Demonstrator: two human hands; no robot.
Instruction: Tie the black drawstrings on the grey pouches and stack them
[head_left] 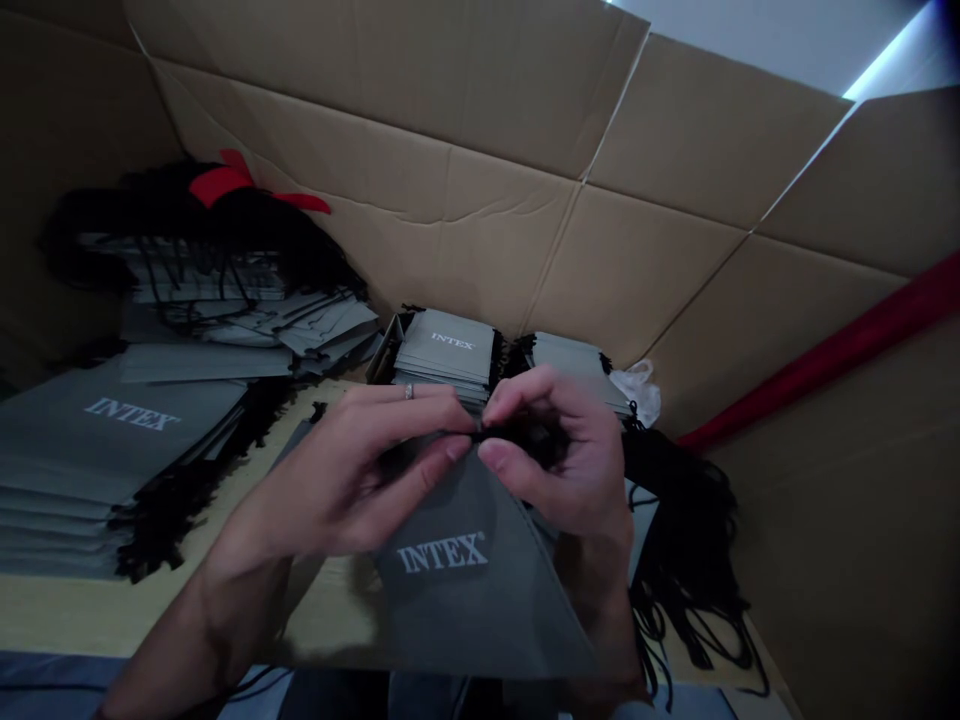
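A grey pouch [480, 600] printed INTEX hangs below my two hands, its narrow top corner pinched between them. My left hand [352, 460], with a ring on one finger, presses thumb and forefinger together on the pouch's top edge. Right beside it, my right hand [562, 450] has thumb and forefinger closed on a black cord [514, 435] at the same corner. The two sets of fingertips nearly touch. Most of the cord is hidden inside the curl of my right hand.
Grey pouches [127, 430] with black cords lie stacked at the left. Another pouch stack [446, 345] stands behind my hands. Loose black cords [682, 530] hang over the table at the right. A red-banded cord bundle [225, 185] lies back left. Cardboard walls [465, 190] enclose the table.
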